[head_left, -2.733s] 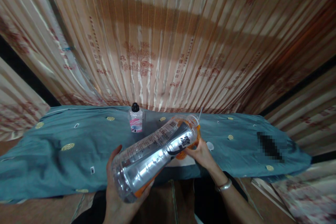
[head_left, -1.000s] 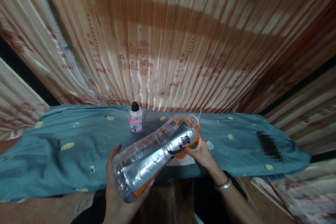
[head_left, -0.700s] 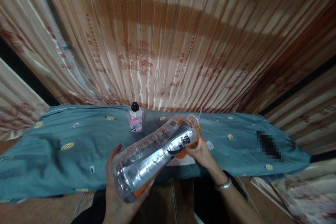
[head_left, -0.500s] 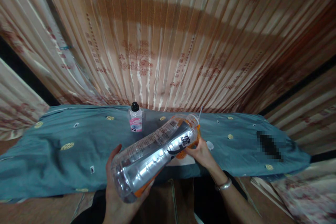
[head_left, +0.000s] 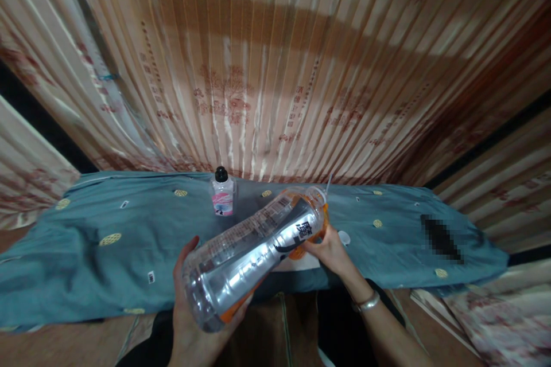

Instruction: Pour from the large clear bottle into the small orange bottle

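A large clear plastic bottle point(head_left: 253, 264) with a silver label slants up to the right, its neck higher than its base. My left hand point(head_left: 200, 327) is wrapped round the base from below. Its neck and mouth lie at an orange see-through container point(head_left: 323, 228), mostly hidden behind the bottle. My right hand point(head_left: 330, 252), with a silver bracelet on the wrist, is closed round that container beside the neck. A thin pale stick or straw point(head_left: 329, 183) juts up there. I cannot tell whether liquid is flowing.
A small clear bottle point(head_left: 222, 198) with a black cap and pink label stands upright on the blue-green cloth point(head_left: 142, 223). A white round cap point(head_left: 344, 238) lies right of my right hand. A blurred-out dark object point(head_left: 443, 239) lies farther right. Pleated curtains point(head_left: 267, 97) hang behind.
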A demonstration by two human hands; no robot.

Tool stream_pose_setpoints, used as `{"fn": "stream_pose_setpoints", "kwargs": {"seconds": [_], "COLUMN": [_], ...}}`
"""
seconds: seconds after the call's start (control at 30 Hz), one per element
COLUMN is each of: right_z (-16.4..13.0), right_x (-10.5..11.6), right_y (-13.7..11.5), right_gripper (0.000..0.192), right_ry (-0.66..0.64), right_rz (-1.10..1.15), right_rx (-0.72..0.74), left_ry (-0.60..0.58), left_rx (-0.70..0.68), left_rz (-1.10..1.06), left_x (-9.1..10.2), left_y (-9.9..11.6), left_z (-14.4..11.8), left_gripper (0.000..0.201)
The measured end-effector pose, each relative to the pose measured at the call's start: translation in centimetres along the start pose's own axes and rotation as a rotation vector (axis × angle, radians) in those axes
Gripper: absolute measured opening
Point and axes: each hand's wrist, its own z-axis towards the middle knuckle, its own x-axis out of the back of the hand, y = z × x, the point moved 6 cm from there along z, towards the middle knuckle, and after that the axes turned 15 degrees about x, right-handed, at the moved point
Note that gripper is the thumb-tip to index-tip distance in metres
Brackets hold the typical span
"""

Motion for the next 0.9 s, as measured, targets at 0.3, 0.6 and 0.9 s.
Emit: {"fn": "stream_pose_setpoints", "kwargs": {"seconds": [0.3, 0.6, 0.9], "right_z": [0.1, 0.1, 0.0], "right_x": [0.0, 0.0, 0.1], "right_y": [-0.3, -0.2, 0.0], "right_gripper": [0.056, 0.056, 0.053], "right_ry": [0.013, -0.007, -0.004], "right_rz": [0.025, 0.012, -0.009], "right_rx": [-0.011, 0.014, 0.026], "left_ry": [0.123, 0.154, 0.080], "left_rx": [-0.124, -0.220, -0.121], "left_rz": [0.096, 0.158, 0.038], "left_x": [-0.1, -1.2, -0.8], "left_y": [0.5, 0.5, 0.2], "left_z": [-0.8, -1.8, -0.9], "left_gripper": [0.095, 0.097, 0.085]}}
